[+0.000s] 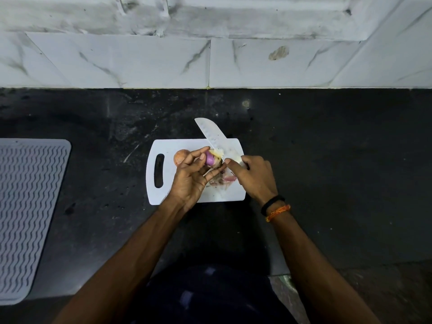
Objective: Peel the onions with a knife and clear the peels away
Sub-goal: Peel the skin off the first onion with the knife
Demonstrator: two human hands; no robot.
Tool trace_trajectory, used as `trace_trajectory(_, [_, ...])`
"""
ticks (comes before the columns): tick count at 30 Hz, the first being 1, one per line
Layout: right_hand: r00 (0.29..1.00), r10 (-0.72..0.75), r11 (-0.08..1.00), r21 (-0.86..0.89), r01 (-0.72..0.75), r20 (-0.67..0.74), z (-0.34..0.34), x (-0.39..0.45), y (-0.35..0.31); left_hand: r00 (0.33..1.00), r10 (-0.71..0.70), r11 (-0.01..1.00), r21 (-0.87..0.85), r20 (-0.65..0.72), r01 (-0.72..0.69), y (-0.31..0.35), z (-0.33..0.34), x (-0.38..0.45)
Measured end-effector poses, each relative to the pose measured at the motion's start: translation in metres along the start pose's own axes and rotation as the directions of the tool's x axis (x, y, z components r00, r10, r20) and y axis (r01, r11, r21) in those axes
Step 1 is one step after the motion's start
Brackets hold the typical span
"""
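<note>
Nearest, the left hand (190,176) has its grip pinching a purple onion (211,159); the right hand (253,175) grips the knife (215,137), blade against the onion, above the cutting board (177,146).

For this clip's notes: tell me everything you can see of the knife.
The knife has a broad, pale blade that looks white or light grey, with a row of shallow dimples along it and a rounded tip. It slants up and away from the person, tip reaching past the far edge of the white cutting board over the dark counter. The right hand grips the handle, which is almost wholly hidden. The blade's base meets the partly peeled purple onion held in the left hand.
</note>
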State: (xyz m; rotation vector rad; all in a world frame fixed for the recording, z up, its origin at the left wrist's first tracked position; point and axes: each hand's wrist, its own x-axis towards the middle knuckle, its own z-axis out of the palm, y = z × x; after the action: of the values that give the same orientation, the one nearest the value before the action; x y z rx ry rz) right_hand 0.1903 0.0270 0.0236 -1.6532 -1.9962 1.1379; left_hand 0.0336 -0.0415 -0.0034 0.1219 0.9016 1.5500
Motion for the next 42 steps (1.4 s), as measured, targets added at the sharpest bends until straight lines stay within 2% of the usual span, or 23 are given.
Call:
trace_trajectory(4, [1.0, -0.029, 0.999, -0.032, 0.029, -0.01, 0.003, -0.001, -0.003, 1.0, 0.023, 0.997, 0.071, -0.013, -0.022, -0.002, -0.003, 0.001])
trace_trajectory(10, [0.994, -0.042, 0.989, -0.146, 0.027, -0.106, 0.004, -0.002, -0.014, 0.999, 0.04, 0.993, 0.113, -0.011, -0.039, -0.001, 0.0, -0.002])
trace_trajectory(13, [0.996, -0.042, 0.989, -0.144, 0.03, -0.082, 0.005, 0.0, -0.012, 0.999, 0.037, 0.995, 0.093, -0.028, -0.034, -0.003, 0.0, 0.0])
trace_trajectory(15, [0.997, -0.072, 0.991, -0.11, 0.069, -0.022, 0.004, 0.0, -0.011, 0.999, 0.036, 0.997, 0.066, -0.036, -0.034, -0.004, 0.001, 0.0])
trace_trajectory(19, [0.985, -0.121, 0.983, 0.15, 0.102, 0.123, 0.001, -0.008, -0.01, 0.996, 0.037, 0.999, -0.008, -0.075, -0.038, -0.005, 0.004, 0.003])
trace_trajectory(21, [0.988, -0.12, 0.979, 0.176, 0.102, 0.097, -0.001, -0.011, -0.008, 0.997, 0.029, 0.998, -0.05, -0.076, -0.033, -0.003, 0.003, 0.005])
trace_trajectory(25, [0.999, -0.03, 0.996, 0.083, 0.033, -0.036, -0.008, -0.005, 0.002, 0.999, -0.008, 0.993, -0.121, -0.043, 0.003, -0.002, 0.003, 0.003])
trace_trajectory(31, [0.994, 0.088, 0.996, 0.021, -0.089, 0.058, -0.01, -0.001, 0.009, 1.0, 0.02, 0.994, -0.108, 0.02, -0.018, -0.007, -0.004, 0.007])
trace_trajectory(42, [0.994, -0.103, 0.99, -0.096, 0.1, -0.026, -0.005, -0.009, -0.004, 0.999, -0.038, 0.987, -0.158, 0.005, 0.038, -0.003, 0.006, 0.002])
